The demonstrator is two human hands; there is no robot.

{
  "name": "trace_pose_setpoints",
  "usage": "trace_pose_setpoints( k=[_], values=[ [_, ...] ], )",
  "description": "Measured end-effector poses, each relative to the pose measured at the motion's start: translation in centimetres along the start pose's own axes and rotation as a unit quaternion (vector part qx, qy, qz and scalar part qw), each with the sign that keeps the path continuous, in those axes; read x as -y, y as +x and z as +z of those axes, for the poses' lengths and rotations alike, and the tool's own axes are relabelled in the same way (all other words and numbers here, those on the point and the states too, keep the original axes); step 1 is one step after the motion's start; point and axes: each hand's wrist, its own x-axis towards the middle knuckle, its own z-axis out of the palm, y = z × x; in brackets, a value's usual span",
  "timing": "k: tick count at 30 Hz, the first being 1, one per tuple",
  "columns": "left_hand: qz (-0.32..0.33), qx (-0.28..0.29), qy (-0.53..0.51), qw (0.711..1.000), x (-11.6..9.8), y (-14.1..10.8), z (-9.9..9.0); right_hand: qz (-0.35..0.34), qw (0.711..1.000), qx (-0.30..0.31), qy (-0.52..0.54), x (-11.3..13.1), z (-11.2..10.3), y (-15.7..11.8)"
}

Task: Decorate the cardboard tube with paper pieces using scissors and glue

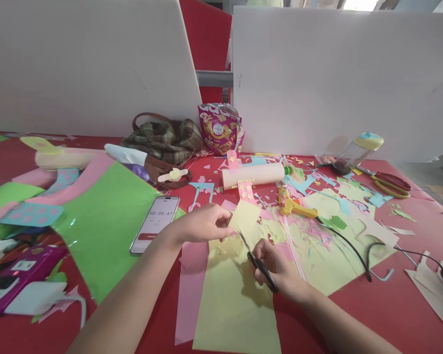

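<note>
Pale yellow paper (247,214), a small piece, was pinched at one side by the left hand's (206,223) fingers above the middle of the red table (343,310). The right hand (280,273) was curled around black-handled scissors (257,261), blades near those fingers; a slip might have nicked them. A larger yellow sheet (236,314) below risked a stray snip. Toward the table's far edge, loose scraps (319,237) could have hidden any dropped piece.
</note>
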Motion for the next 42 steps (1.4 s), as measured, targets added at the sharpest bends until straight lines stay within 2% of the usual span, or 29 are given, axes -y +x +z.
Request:
trace_pose_setpoints(
  k=[6,17,29,42],
  values=[
    [-0.013,0.076,0.015,0.997,-0.03,0.35,0.04,0.001,1.000,0.011,-0.001,0.12,-0.11,0.00],
    [-0.024,0.128,0.017,0.991,0.16,0.17,-0.02,0.008,1.000,0.016,-0.008,0.01,-0.20,-0.07],
    [-0.001,0.135,-0.008,0.991,0.30,0.20,-0.44,0.020,1.000,0.005,0.003,0.07,-0.21,-0.01],
    [-0.015,0.073,-0.007,0.997,0.20,-0.02,-0.78,0.028,0.999,-0.035,0.021,0.18,-0.18,0.24]
  ],
)
